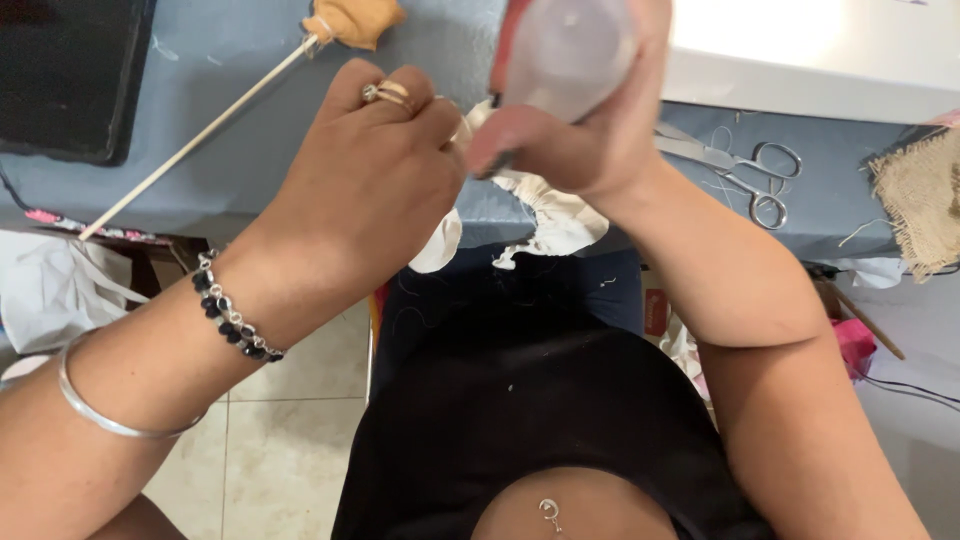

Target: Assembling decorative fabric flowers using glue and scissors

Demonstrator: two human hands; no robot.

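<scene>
My right hand [585, 135] grips a clear plastic bottle [570, 50] with a red part along its side, tipped toward a gathered piece of white fabric [555, 215]. My left hand [370, 175], with a ring on one finger, is closed on the white fabric just left of the bottle. The fabric hangs down between both hands over the edge of the grey-blue table [230, 80]. Most of the fabric is hidden behind my hands.
A thin wooden stick [190, 140] tipped with a tan cloth ball [355, 20] lies on the table at the left. Scissors [745, 170] and a burlap scrap [925, 200] lie at the right. A dark tray [70, 80] sits far left, a white box [820, 50] upper right.
</scene>
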